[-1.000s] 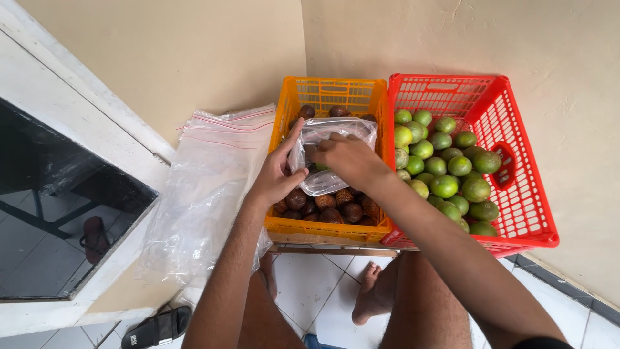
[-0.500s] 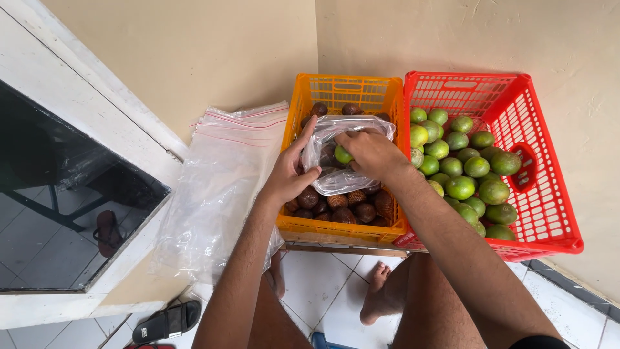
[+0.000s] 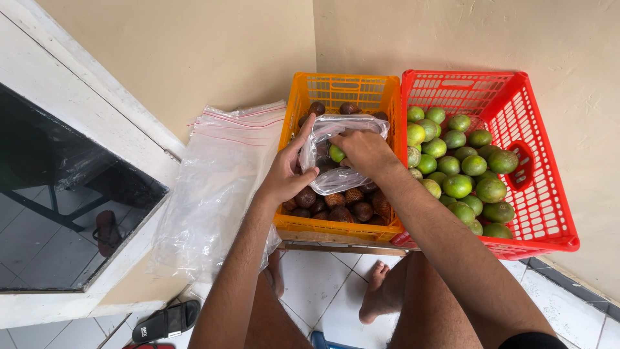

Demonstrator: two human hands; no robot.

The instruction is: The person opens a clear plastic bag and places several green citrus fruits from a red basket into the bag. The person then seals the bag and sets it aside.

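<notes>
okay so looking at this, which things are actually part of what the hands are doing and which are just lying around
In use:
- left hand, holding the clear plastic bag open
- right hand, at the bag's mouth
- green lime in the bag
- red crate of limes
- orange crate of brown scaly fruit

Lying about:
- stack of zip bags
- black sandals

Orange crate (image 3: 303, 110) walls beside bag (image 3: 336, 178); open above

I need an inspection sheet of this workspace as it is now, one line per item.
Surface: white tiled floor.
Job's things: clear bag with a green fruit inside, over the orange crate of brown fruit.
Clutter: pile of clear bags; red crate of green fruit; sandal.
Hands: left hand holds the bag's edge; right hand at its mouth.
Cables: nothing seen.
Surroundings: beige walls.
</notes>
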